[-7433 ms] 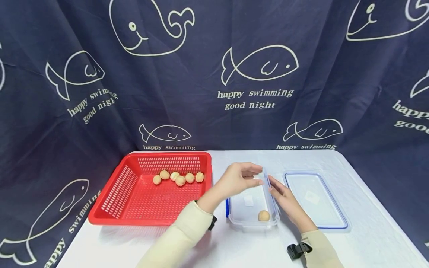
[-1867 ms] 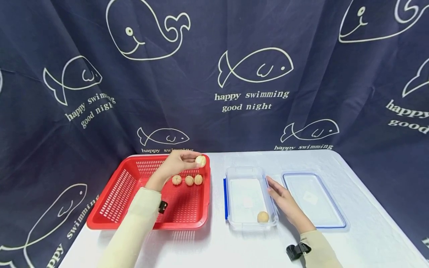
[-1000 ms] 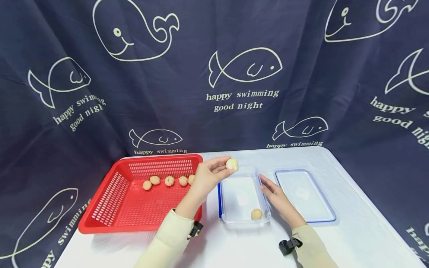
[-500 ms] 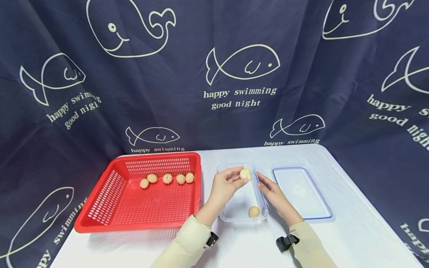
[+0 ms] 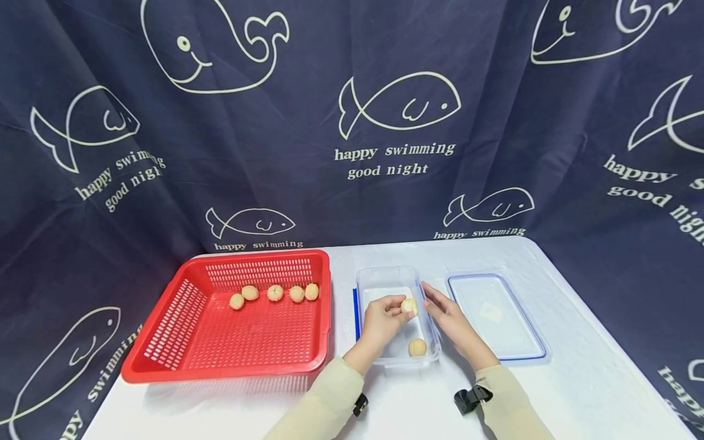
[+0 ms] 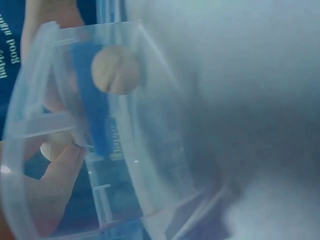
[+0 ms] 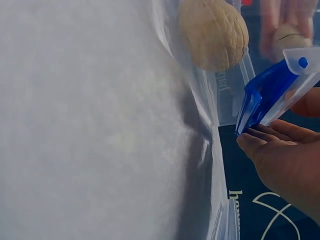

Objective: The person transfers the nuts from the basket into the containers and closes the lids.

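Note:
My left hand [image 5: 387, 316] pinches a pale walnut [image 5: 409, 307] between thumb and fingertips, low over the clear plastic food box [image 5: 382, 360]. Another walnut [image 5: 417, 348] lies on the box's floor at its near right corner; the right wrist view shows this walnut [image 7: 214, 35] close up through the clear wall. Along the box's right side, my right hand [image 5: 452, 319] rests with fairly straight fingers. In the right wrist view, those fingers [image 7: 280, 137] are at the blue latch [image 7: 267, 97]. The left wrist view shows the held walnut [image 6: 55, 149] through the box wall.
A red plastic basket [image 5: 222, 368] with slotted sides stands on the left, several walnuts [image 5: 275, 293] towards its back. Right of the box lies its clear lid [image 5: 495, 315] with a blue seal. A white cloth covers the table [image 5: 572, 397]; a dark fish-print curtain [image 5: 385, 208] hangs behind.
My left hand, empty over the box at first, later held a walnut above the basket. It has carried that walnut right and lowered it over the box. My right hand stays at the box's side.

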Available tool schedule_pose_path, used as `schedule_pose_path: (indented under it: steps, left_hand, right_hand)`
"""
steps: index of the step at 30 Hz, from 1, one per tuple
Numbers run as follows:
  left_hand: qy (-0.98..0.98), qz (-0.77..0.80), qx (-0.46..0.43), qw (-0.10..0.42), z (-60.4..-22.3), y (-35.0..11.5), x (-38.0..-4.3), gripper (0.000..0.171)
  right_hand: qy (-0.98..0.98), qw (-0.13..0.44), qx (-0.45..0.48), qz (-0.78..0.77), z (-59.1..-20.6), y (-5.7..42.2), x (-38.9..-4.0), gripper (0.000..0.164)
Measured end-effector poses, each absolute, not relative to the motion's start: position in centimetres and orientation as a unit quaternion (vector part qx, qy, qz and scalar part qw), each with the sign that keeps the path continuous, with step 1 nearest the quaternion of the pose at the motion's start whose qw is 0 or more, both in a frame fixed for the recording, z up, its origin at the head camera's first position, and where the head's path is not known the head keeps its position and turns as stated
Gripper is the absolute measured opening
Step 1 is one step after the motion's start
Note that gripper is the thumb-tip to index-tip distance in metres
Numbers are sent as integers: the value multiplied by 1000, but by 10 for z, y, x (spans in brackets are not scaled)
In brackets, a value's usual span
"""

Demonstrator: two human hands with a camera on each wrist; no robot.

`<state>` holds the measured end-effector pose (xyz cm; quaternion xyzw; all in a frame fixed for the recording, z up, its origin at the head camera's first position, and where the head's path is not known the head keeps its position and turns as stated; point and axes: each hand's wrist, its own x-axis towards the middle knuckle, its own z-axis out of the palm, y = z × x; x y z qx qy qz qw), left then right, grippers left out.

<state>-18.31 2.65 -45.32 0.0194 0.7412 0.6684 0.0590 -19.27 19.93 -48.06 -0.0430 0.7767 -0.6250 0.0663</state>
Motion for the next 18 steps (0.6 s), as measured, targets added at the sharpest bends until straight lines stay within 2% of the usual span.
schedule_pose_path:
  steps: [9, 18]
  left_hand:
    - [780, 621, 48, 54, -470, 32, -187, 30]
    - [809, 574, 83, 94, -479, 36, -191, 25]
  right_hand:
    - [778, 61, -46, -623, -484, 200, -192, 53]
    - [774, 60, -49, -628, -485, 201, -192, 54]
